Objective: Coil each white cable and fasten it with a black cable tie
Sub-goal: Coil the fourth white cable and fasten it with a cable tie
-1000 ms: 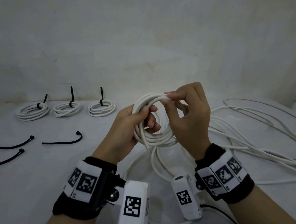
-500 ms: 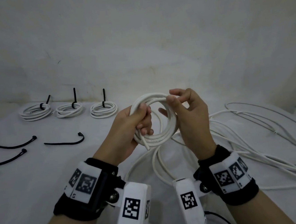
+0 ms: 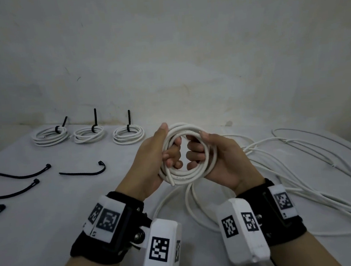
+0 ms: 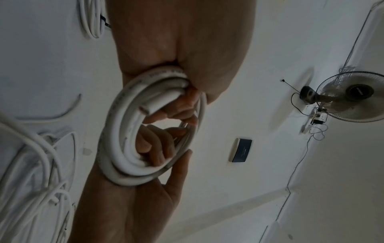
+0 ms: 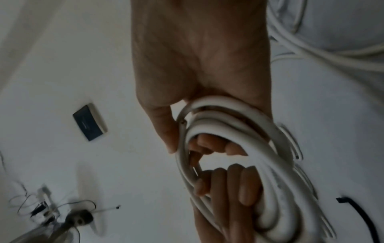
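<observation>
The round coil of white plastic cable (image 3: 188,151) sits lifted above the white table (image 3: 49,209), between your hands. Your left hand (image 3: 151,158) and right hand (image 3: 222,160) each curl their fingers through its centre, gripping opposite sides. Loose black cable ties (image 3: 84,172) lie to your left.

Stained pale wall (image 3: 162,48) behind a white table (image 3: 39,221); wall-mounted fan (image 4: 353,97).

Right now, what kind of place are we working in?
Probably a plain indoor room set up as a makeshift workbench: a white cloth-covered table against a bare, stained white wall, and a wall-mounted fan above.
</observation>
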Demonstrator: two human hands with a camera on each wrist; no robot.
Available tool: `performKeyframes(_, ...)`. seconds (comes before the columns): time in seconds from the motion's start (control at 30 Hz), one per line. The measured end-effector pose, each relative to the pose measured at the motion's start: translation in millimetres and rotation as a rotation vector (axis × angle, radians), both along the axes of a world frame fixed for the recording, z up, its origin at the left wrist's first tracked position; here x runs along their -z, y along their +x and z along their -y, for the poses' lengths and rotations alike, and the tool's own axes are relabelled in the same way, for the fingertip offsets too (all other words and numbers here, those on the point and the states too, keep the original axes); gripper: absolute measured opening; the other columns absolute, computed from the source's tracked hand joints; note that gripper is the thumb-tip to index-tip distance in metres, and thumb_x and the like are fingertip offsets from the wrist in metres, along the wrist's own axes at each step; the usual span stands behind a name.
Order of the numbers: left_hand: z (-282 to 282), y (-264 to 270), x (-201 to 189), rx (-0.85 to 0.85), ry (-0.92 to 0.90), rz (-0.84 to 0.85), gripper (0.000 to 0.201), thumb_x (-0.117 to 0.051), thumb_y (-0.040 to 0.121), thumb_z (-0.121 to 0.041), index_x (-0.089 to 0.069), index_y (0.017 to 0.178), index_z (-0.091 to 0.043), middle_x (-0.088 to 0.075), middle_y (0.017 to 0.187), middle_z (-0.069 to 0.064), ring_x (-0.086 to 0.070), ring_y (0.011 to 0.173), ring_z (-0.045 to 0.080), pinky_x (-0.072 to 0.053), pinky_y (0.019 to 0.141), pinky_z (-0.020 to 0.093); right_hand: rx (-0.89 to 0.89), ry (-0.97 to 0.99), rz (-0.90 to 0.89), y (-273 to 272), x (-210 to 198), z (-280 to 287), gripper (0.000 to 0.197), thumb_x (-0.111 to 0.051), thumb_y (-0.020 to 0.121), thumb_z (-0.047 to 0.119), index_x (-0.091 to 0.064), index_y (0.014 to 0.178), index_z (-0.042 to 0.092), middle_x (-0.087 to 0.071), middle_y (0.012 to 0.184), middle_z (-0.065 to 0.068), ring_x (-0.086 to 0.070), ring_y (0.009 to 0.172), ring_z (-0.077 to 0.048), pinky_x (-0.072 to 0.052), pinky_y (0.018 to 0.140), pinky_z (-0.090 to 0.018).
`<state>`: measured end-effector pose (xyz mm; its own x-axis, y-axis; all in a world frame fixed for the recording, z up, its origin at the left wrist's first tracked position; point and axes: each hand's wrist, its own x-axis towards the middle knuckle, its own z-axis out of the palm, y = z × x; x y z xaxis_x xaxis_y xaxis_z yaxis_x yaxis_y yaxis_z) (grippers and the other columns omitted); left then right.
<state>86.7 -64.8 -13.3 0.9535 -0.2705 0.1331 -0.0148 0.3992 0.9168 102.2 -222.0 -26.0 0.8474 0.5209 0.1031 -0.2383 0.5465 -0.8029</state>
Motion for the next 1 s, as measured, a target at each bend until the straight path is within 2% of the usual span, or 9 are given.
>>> performKeyframes(0.13, 3.3, -3.2, 2.2, 0.003, 0.065, 0.02, 0.049, -0.03, 0.101, -0.039, -0.052, 0.07, -0.008, -0.027, 0.043, -0.006, -0.029, 0.038, 0.008, -0.037, 0.051, 0.025, -0.107, 0.001, -0.012, 0.7, 1.3, 10.3, 0.029, -0.081, 0.063, 0.015, -0.067, 0.087, 0.007, -0.054, 0.074, -0.001, -0.051, 0.061, -0.011, -0.047, 0.065, -0.028)
performKeyframes(0.3, 5.1, -5.2, 1.5, 0.026, 0.074, -0.013, 0.05, -0.031, 0.101, -0.04, -0.051, 0.069, -0.008, -0.026, 0.042, -0.006, -0.028, 0.037, 0.008, -0.039, 0.049, 0.023, -0.157, -0.062, 0.044, -3.9, 1.1, 15.6, 0.027, -0.085, 0.061, 0.015, -0.066, 0.079, 0.01, -0.054, 0.066, 0.001, -0.053, 0.06, -0.009, -0.05, 0.067, -0.026)
performKeyframes(0.47, 0.6, -1.8, -2.4, 0.021, -0.06, -0.073, 0.051, -0.03, 0.1, -0.043, -0.047, 0.066, -0.009, -0.025, 0.039, -0.007, -0.027, 0.034, 0.007, -0.037, 0.043, 0.02, 0.1, -0.177, 0.301, -8.1, -2.3, 6.6, 0.029, -0.087, 0.063, 0.028, -0.07, 0.081, 0.013, -0.058, 0.068, -0.001, -0.056, 0.061, -0.01, -0.05, 0.059, -0.024)
performKeyframes(0.6, -3.4, -0.7, -4.7, -0.006, -0.079, -0.064, 0.052, -0.03, 0.1, -0.044, -0.047, 0.065, -0.009, -0.025, 0.04, -0.007, -0.027, 0.034, 0.007, -0.037, 0.042, 0.019, 0.315, -0.326, 0.505, -13.0, -6.2, -2.0, 0.02, -0.066, 0.084, 0.009, -0.063, 0.104, 0.009, -0.061, 0.068, -0.001, -0.059, 0.064, -0.01, -0.053, 0.061, -0.024)
performKeyframes(0.67, -2.7, -1.3, -4.7, 0.0, -0.073, -0.049, 0.052, -0.029, 0.101, -0.044, -0.047, 0.067, -0.009, -0.025, 0.041, -0.006, -0.027, 0.035, 0.007, -0.037, 0.043, 0.019, 0.359, -0.346, 0.523, -14.0, -9.1, -0.6, 0.03, -0.063, 0.086, 0.008, -0.059, 0.116, 0.01, -0.064, 0.076, 0.0, -0.063, 0.071, -0.011, -0.056, 0.065, -0.026)
performKeyframes(0.73, -1.6, -1.6, -4.0, 0.005, -0.064, -0.042, 0.052, -0.029, 0.101, -0.044, -0.047, 0.067, -0.009, -0.025, 0.041, -0.006, -0.027, 0.035, 0.008, -0.037, 0.044, 0.019, 0.36, -0.331, 0.492, -13.9, -10.2, 1.0, 0.03, -0.062, 0.087, 0.01, -0.061, 0.117, 0.013, -0.065, 0.079, 0.001, -0.062, 0.072, -0.011, -0.055, 0.066, -0.026)
performKeyframes(0.87, 1.0, -1.1, -1.1, -0.014, 0.019, -0.005, 0.053, -0.03, 0.099, -0.047, -0.048, 0.067, -0.009, -0.028, 0.043, -0.005, -0.03, 0.037, 0.009, -0.038, 0.047, 0.022, 0.443, -0.357, 0.41, -14.7, -7.8, -6.5, 0.018, -0.062, 0.088, 0.032, -0.068, 0.093, 0.016, -0.056, 0.067, -0.001, -0.05, 0.054, -0.011, -0.05, 0.054, -0.026)
performKeyframes(0.93, 1.7, -0.1, 1.4, -0.048, 0.061, 0.036, 0.054, -0.031, 0.098, -0.049, -0.052, 0.071, -0.007, -0.033, 0.045, -0.004, -0.034, 0.039, 0.01, -0.04, 0.048, 0.024, 0.54, -0.477, 0.496, -17.5, -6.9, -11.3, 0.03, -0.065, 0.081, 0.032, -0.063, 0.107, 0.016, -0.058, 0.07, -0.004, -0.052, 0.051, -0.014, -0.05, 0.05, -0.027)
performKeyframes(1.0, 1.5, -0.5, 2.9, -0.075, 0.091, 0.067, 0.054, -0.036, 0.09, -0.054, -0.055, 0.076, -0.006, -0.037, 0.048, -0.003, -0.037, 0.043, 0.01, -0.044, 0.048, 0.026, 0.626, -0.607, 0.606, -19.1, -5.4, -13.4, 0.042, -0.072, 0.081, 0.019, -0.056, 0.12, 0.019, -0.064, 0.087, -0.011, -0.062, 0.06, -0.018, -0.054, 0.053, -0.029)
